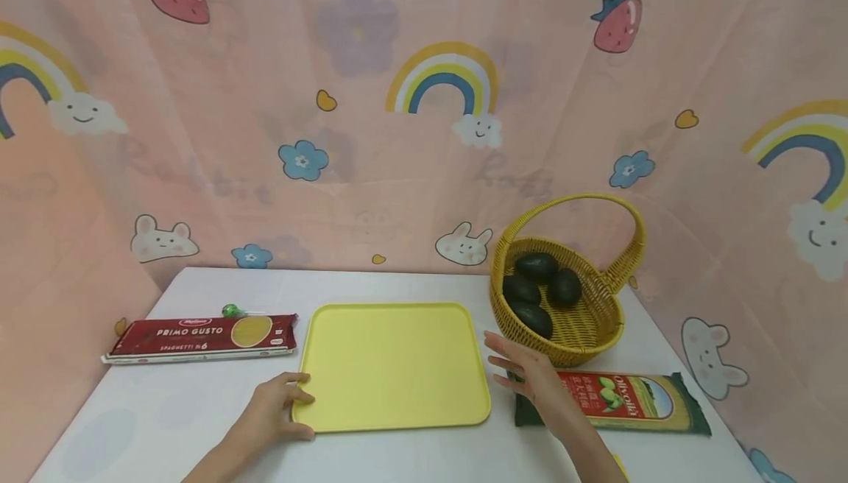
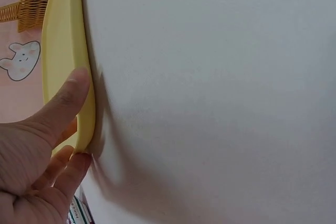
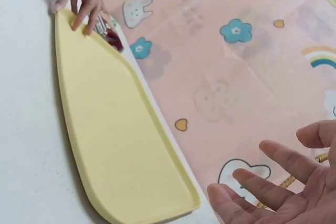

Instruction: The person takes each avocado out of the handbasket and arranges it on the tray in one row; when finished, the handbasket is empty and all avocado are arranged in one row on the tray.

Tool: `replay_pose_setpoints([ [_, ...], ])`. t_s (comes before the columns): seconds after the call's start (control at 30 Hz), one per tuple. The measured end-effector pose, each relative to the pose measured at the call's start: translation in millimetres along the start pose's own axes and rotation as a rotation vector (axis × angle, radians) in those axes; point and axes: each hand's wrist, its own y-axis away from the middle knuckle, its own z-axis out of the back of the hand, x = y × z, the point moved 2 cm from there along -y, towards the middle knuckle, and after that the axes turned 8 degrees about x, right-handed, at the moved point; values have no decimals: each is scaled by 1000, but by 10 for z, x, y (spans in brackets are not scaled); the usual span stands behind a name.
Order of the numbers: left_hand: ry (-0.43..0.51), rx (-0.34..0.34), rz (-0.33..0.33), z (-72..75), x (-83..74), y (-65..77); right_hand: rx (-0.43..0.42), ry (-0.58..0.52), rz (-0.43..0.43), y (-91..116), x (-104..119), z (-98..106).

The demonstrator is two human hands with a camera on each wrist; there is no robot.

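A yellow rectangular tray [image 1: 394, 365] lies on the white table. My left hand [image 1: 268, 409] grips its near left corner; in the left wrist view the thumb [image 2: 67, 95] presses the front edge and the fingers bend round the side. Off the tray's right edge hovers my right hand [image 1: 538, 383], fingers spread and holding nothing. Beneath and beside that hand lies a green and red Olivoila pasta packet [image 1: 612, 398], partly hidden by the forearm. Just beyond it stands a yellow wicker basket [image 1: 573, 332] with several dark avocados [image 1: 566, 288] inside.
Left of the tray lies a red Primo Gusto spaghetti packet [image 1: 192, 337], with a green-wrapped lollipop [image 1: 230, 311] behind it. A pink patterned curtain [image 1: 371, 210] hangs around the table's back and sides. A yellow thing [image 1: 620, 466] peeks out near the right forearm.
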Motion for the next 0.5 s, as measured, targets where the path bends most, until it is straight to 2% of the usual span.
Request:
replay_pose_setpoints([
  [0.1, -1, 1, 37, -5, -9, -25, -2, -41, -25, 15, -9, 99],
  [0.23, 4, -14, 43, -8, -21, -33, 29, -55, 16, 60, -14, 272],
  [0.4, 24, -19, 69, -10, -31, -32, -5, -40, 23, 132, 78, 488],
  [0.5, 41, -17, 77, -3, -36, -32, 18, -30, 60, 143, 83, 632],
])
